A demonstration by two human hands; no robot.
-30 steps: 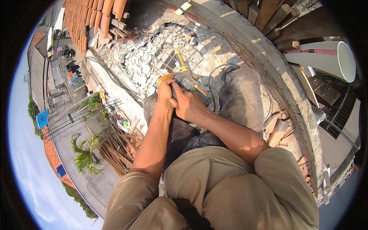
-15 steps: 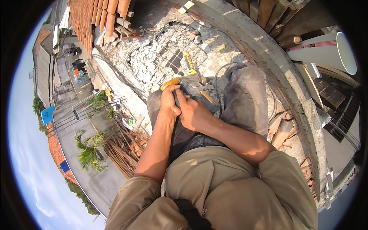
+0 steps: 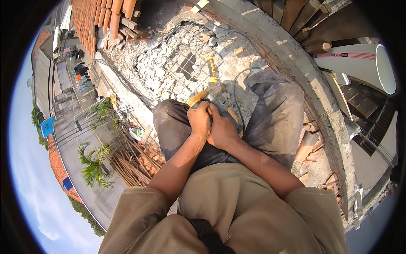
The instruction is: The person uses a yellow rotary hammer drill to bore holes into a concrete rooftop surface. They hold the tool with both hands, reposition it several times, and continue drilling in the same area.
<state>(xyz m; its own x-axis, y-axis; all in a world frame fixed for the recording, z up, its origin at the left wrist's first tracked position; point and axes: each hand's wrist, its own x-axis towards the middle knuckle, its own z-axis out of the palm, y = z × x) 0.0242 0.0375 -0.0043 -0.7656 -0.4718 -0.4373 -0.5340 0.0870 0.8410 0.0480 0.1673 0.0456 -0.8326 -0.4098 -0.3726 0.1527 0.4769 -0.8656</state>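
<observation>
Both hands are close together between my bent knees, on a yellow-and-grey power tool (image 3: 220, 100). My left hand (image 3: 199, 122) is closed at its near end, just behind a yellow rounded part. Beside it, my right hand (image 3: 222, 130) is also closed, with its fingers against the left hand's and the tool's grey body to its right. The hands hide the exact grip. Ahead lies a yellow cylindrical piece (image 3: 212, 69) with dark print; whether it belongs to the tool I cannot tell. A dark cable (image 3: 235, 91) curves past the tool's right side.
Broken concrete (image 3: 158, 70) surrounds a hole crossed by steel bars (image 3: 186, 66). Roof tiles (image 3: 113, 21) are stacked at the far left. A concrete ledge (image 3: 313, 95) curves along the right, with a wide white pipe (image 3: 359, 63) beyond. Lower ground with a palm (image 3: 96, 165) lies left.
My hands and the tool have shifted slightly right and nearer to me. The left fingers are now curled tighter beside the right hand. My knees are spread wider.
</observation>
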